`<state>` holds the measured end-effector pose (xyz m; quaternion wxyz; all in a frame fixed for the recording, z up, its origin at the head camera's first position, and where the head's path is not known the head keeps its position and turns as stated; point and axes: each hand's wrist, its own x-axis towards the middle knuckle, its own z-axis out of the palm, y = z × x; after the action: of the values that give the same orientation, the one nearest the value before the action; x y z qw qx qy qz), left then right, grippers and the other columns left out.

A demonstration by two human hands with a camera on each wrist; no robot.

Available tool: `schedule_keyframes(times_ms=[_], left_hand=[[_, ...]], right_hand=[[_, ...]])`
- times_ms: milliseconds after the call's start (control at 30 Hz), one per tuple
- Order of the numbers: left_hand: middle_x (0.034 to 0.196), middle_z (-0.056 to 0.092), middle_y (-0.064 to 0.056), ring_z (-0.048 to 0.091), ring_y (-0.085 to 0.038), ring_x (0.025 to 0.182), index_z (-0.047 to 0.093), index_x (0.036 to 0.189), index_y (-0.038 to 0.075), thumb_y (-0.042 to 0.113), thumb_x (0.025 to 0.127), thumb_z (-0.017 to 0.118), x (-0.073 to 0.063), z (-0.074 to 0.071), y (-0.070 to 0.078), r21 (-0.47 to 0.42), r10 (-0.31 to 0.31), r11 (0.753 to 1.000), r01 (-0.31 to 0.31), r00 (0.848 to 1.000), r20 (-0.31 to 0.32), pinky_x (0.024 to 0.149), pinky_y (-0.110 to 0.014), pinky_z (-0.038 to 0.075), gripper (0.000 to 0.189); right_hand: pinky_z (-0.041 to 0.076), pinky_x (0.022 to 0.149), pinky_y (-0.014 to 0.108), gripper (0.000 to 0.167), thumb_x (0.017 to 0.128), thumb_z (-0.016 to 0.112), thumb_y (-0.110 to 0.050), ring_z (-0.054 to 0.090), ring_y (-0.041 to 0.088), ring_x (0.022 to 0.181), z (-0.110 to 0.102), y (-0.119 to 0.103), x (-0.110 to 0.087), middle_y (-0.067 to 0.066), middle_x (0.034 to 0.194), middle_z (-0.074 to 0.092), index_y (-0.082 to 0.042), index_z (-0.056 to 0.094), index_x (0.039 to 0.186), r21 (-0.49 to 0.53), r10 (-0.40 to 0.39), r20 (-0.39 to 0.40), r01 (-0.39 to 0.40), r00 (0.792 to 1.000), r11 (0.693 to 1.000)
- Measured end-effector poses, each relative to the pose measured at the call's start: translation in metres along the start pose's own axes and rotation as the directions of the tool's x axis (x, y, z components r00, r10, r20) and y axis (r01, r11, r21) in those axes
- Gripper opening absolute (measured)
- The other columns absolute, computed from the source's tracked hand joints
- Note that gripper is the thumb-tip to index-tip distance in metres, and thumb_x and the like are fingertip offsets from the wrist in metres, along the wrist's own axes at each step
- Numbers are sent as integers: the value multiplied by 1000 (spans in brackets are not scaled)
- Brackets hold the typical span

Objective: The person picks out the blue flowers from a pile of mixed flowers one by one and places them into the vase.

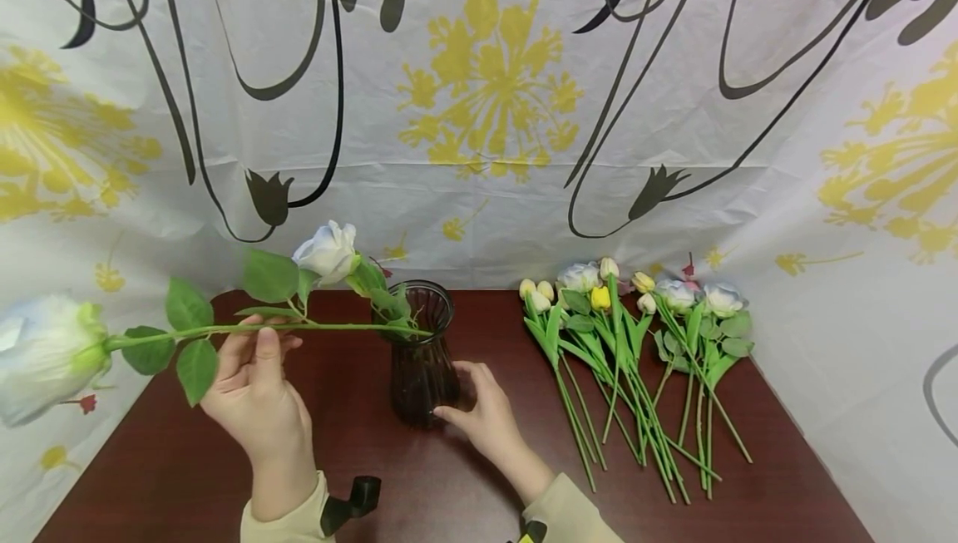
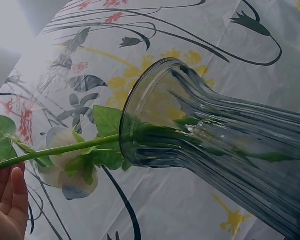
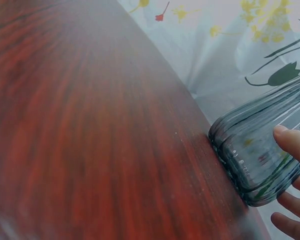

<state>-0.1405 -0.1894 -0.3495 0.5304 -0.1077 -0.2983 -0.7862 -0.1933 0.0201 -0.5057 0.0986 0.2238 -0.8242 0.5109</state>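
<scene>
While pinching a pale rose [image 1: 48,356] by its stem between thumb and fingertips of the left hand [image 1: 258,397], at nine o'clock from the dark glass vase [image 1: 422,385], holds its bloom farther out and its stem tip at the mouth. Grips the upright vase low at four o'clock with spread thumb and fingers of the right hand [image 1: 486,414]. Has a second rose [image 1: 327,252] leaning from the mouth toward ten o'clock and loose flowers [image 1: 632,335] lying on the table [image 1: 441,489] at three.
</scene>
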Motion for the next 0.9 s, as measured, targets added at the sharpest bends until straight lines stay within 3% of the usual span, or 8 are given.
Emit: schedule_keyframes(times_ms=[633, 900], left_hand=[[86, 66, -25, 66, -26, 68, 57, 96, -29, -21, 82, 60, -4, 1, -6, 52, -57, 997, 54, 996, 62, 62, -30, 54, 15], [87, 67, -18, 63, -23, 66, 59, 95, -26, -17, 84, 62, -11, 2, -10, 192, -108, 978, 84, 987, 118, 64, -29, 55, 14]], right_hand=[[51, 84, 42, 59, 74, 85, -22, 60, 23, 103, -1, -1, 1, 6, 112, 57, -11, 55, 124, 8, -2, 5, 2, 1000, 1000], [51, 85, 41, 60, 74, 85, -21, 59, 24, 104, -1, -1, 0, 8, 113, 57, -11, 55, 125, 19, 8, 9, -8, 1000, 1000]])
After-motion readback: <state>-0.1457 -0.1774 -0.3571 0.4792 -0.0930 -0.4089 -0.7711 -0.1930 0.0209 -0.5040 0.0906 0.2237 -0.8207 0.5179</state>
